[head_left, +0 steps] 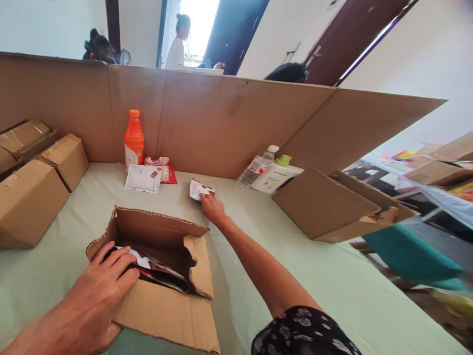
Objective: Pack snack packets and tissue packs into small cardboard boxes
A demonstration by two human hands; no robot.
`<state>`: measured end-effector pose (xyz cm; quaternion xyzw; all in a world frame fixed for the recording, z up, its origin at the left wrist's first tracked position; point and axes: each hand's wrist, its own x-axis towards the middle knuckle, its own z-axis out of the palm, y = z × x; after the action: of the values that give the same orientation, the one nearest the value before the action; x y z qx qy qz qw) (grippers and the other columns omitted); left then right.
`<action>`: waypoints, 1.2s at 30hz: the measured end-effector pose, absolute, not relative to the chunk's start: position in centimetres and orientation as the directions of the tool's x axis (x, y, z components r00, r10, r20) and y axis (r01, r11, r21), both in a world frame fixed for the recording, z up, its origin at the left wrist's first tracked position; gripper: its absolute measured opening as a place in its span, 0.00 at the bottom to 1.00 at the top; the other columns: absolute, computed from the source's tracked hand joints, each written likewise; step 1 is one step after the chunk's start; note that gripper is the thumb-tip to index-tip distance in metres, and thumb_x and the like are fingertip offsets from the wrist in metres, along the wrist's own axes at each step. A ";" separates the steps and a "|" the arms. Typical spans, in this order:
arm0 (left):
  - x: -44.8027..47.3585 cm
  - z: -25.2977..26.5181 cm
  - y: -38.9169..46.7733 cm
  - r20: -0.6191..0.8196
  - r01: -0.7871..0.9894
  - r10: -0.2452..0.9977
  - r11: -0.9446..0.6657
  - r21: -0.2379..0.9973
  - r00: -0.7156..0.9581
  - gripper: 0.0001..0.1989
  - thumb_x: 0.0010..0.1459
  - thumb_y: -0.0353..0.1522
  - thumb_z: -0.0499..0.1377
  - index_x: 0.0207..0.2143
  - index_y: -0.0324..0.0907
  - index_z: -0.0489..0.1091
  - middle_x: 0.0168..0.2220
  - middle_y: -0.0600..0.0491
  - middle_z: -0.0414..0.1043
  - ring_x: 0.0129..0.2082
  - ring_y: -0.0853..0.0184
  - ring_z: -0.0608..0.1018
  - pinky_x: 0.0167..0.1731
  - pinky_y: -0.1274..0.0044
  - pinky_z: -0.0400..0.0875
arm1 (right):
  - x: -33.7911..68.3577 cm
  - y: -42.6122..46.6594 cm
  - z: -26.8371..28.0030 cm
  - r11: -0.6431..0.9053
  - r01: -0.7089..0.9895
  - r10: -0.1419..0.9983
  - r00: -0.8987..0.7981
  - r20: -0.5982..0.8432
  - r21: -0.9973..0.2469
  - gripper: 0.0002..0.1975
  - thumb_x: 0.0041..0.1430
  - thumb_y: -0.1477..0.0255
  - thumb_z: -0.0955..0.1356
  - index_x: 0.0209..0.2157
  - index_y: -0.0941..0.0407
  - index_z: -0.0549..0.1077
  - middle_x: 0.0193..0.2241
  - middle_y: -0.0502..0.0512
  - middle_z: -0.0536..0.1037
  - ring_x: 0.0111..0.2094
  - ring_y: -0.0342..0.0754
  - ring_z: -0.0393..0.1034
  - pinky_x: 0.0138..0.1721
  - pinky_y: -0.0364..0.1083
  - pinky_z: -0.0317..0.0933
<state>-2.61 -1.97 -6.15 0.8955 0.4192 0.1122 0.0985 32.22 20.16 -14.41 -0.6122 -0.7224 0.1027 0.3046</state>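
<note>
An open cardboard box [166,315] stands in front of me with its front flap folded down. My left hand [101,291] grips its left side, fingers reaching over the edge and touching the contents. Inside lie a white and red packet [142,259] and a black, curved flat item [173,280]; their kinds are partly hidden. Farther off, my right hand [213,207] pinches the near edge of a small white packet [199,189] with dark red print, close to the table surface. Another white packet [143,178] leans on a red snack packet [169,174].
An orange drink bottle [134,140] stands against the cardboard partition [207,123]. A clear water bottle [256,167] and a white bottle with green cap [275,176] lean at right, beside a tilted box [325,202]. Several boxes [33,197] stand left. People are beyond the partition.
</note>
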 end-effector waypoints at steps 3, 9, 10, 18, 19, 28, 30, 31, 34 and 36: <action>-2.6 -6.2 -2.1 0.126 0.725 0.768 -0.636 0.265 0.628 0.25 0.43 0.29 0.61 0.47 0.45 0.70 0.55 0.47 0.73 0.61 0.52 0.69 0.69 0.56 0.47 | 33.4 19.5 -13.0 0.260 0.730 0.940 -0.042 0.339 -0.632 0.11 0.67 0.69 0.61 0.35 0.53 0.75 0.26 0.57 0.77 0.30 0.51 0.75 0.34 0.48 0.67; -2.2 -5.6 -1.9 0.134 0.719 0.755 -0.653 0.238 0.642 0.22 0.44 0.28 0.60 0.45 0.43 0.70 0.54 0.47 0.73 0.59 0.52 0.71 0.67 0.56 0.51 | 34.9 12.7 -6.3 0.349 0.467 0.933 -0.090 0.349 -0.812 0.18 0.64 0.55 0.63 0.40 0.53 0.76 0.29 0.56 0.80 0.31 0.53 0.77 0.33 0.52 0.72; -2.1 -5.3 -1.9 0.125 0.717 0.750 -0.659 0.226 0.650 0.22 0.43 0.27 0.60 0.45 0.42 0.71 0.54 0.45 0.73 0.59 0.51 0.71 0.66 0.54 0.52 | 34.7 11.0 -5.1 0.358 0.397 0.933 -0.120 0.339 -0.845 0.17 0.61 0.54 0.66 0.38 0.52 0.77 0.29 0.55 0.80 0.30 0.53 0.77 0.33 0.52 0.73; -1.7 -4.3 -2.2 0.056 0.730 0.747 -0.660 0.175 0.662 0.21 0.47 0.28 0.62 0.47 0.39 0.70 0.54 0.40 0.72 0.60 0.48 0.71 0.65 0.53 0.57 | 27.2 2.7 3.0 0.552 0.413 0.796 -0.520 0.309 -0.725 0.10 0.63 0.65 0.68 0.34 0.52 0.82 0.30 0.51 0.80 0.30 0.47 0.72 0.31 0.44 0.67; -1.7 -4.4 -2.2 0.058 0.729 0.746 -0.662 0.172 0.664 0.22 0.47 0.28 0.62 0.47 0.39 0.70 0.54 0.39 0.72 0.60 0.47 0.71 0.65 0.53 0.57 | 25.8 2.6 3.3 0.571 0.478 0.778 -0.574 0.255 -0.668 0.12 0.64 0.68 0.65 0.36 0.53 0.82 0.29 0.51 0.80 0.28 0.45 0.70 0.29 0.43 0.64; -1.9 -4.9 -2.3 0.088 0.733 0.746 -0.665 0.143 0.660 0.20 0.47 0.28 0.63 0.46 0.39 0.70 0.51 0.41 0.74 0.55 0.49 0.73 0.62 0.55 0.59 | 19.6 6.1 -1.1 0.555 0.782 0.746 -0.618 -0.247 -0.284 0.15 0.57 0.80 0.66 0.44 0.58 0.80 0.36 0.55 0.83 0.38 0.49 0.75 0.39 0.43 0.63; -1.9 -5.1 -2.4 0.105 0.722 0.737 -0.675 0.151 0.667 0.20 0.48 0.28 0.63 0.46 0.39 0.69 0.52 0.41 0.74 0.56 0.49 0.72 0.62 0.56 0.60 | 20.0 6.2 -0.9 0.611 0.750 0.692 -0.662 -0.289 -0.253 0.20 0.56 0.79 0.68 0.52 0.57 0.78 0.47 0.59 0.82 0.48 0.54 0.76 0.47 0.46 0.65; -1.9 -5.2 -2.3 0.111 0.715 0.732 -0.681 0.156 0.673 0.21 0.48 0.27 0.63 0.47 0.39 0.69 0.52 0.41 0.73 0.56 0.49 0.72 0.62 0.57 0.60 | 20.2 6.0 -0.5 0.633 0.731 0.677 -0.683 -0.274 -0.256 0.24 0.57 0.77 0.69 0.56 0.58 0.75 0.52 0.61 0.80 0.52 0.55 0.74 0.51 0.47 0.64; -1.8 -5.4 -2.2 0.109 0.710 0.728 -0.685 0.165 0.677 0.21 0.48 0.27 0.64 0.47 0.39 0.69 0.52 0.41 0.74 0.56 0.49 0.72 0.61 0.56 0.60 | 20.0 5.7 1.0 0.630 0.736 0.710 -0.676 -0.200 -0.249 0.33 0.60 0.68 0.71 0.65 0.61 0.66 0.59 0.65 0.75 0.58 0.57 0.71 0.56 0.50 0.63; -1.8 -5.5 -2.0 0.108 0.717 0.734 -0.678 0.162 0.670 0.21 0.47 0.27 0.64 0.47 0.39 0.69 0.52 0.41 0.74 0.56 0.49 0.72 0.61 0.56 0.60 | 19.3 5.8 1.2 0.609 0.781 0.739 -0.623 -0.255 -0.142 0.30 0.61 0.67 0.71 0.63 0.61 0.68 0.56 0.66 0.77 0.57 0.59 0.72 0.53 0.51 0.65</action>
<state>-1.81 -2.00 -5.46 0.9123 0.3978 0.0824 0.0527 19.29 5.78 1.17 -0.4256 -0.8928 0.1201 -0.0856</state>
